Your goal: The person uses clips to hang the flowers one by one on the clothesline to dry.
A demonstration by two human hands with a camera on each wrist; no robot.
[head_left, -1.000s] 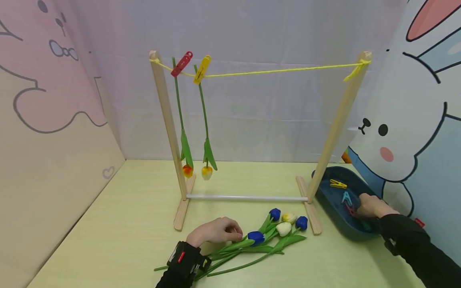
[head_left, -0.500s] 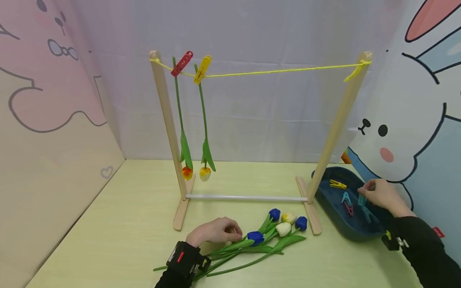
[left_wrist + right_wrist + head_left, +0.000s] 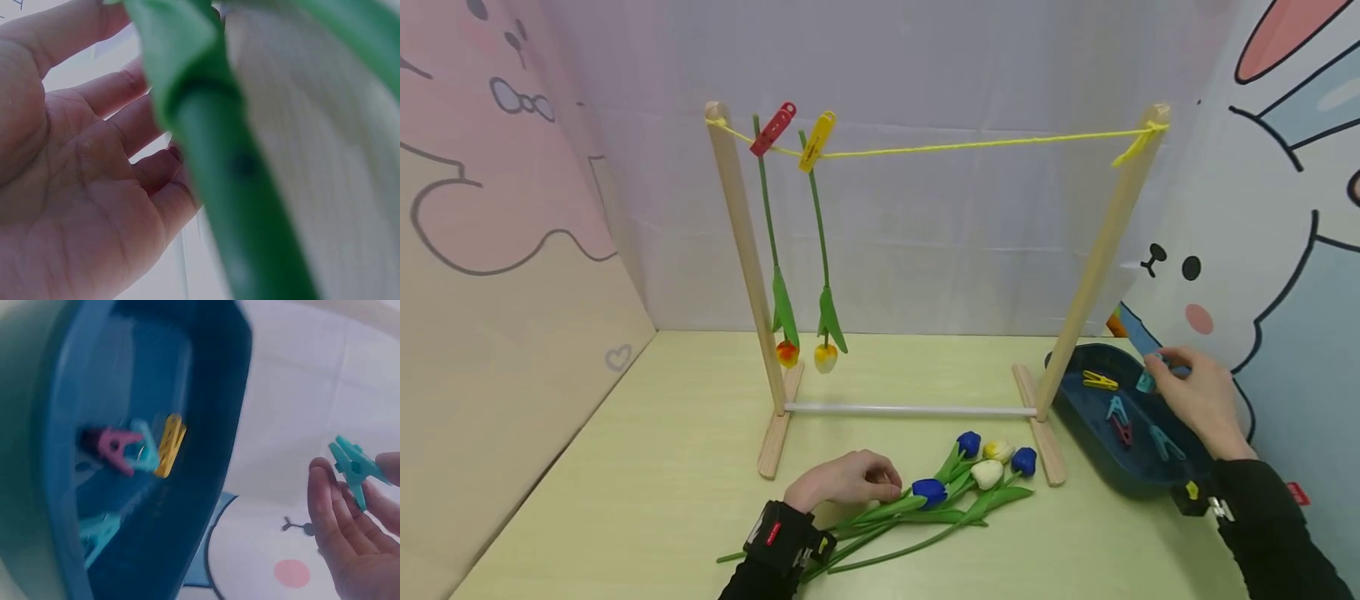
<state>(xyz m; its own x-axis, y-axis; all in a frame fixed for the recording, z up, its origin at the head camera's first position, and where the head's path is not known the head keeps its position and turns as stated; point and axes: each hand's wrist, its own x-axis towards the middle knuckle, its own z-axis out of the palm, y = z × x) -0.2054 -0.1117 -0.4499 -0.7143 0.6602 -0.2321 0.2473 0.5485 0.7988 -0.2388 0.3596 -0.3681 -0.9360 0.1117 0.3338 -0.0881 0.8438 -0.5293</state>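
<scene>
My right hand [image 3: 1204, 402] is raised over the far right part of the dark blue basin [image 3: 1093, 442], pinching a teal clothespin [image 3: 356, 466]. In the right wrist view the clothespin shows between thumb and fingers, clear of the basin. My left hand [image 3: 850, 480] rests on the table at the left side of a bunch of artificial tulips [image 3: 951, 517] with blue, white and yellow heads. Its fingers are loosely bent, and in the left wrist view a green stem [image 3: 231, 169] crosses in front of them. The left fingertips are partly hidden by that stem.
A wooden frame [image 3: 1093, 267] carries a yellow string [image 3: 970, 147]. Two tulips hang head down there, by a red clothespin [image 3: 772, 130] and a yellow clothespin [image 3: 817, 142]. In the basin lie another yellow clothespin [image 3: 1100, 380], a dark pink one [image 3: 115, 449] and teal ones [image 3: 1167, 443].
My right hand has come up from the basin's bottom with a teal clothespin and moved toward its far side. The left hand stays beside the tulips.
</scene>
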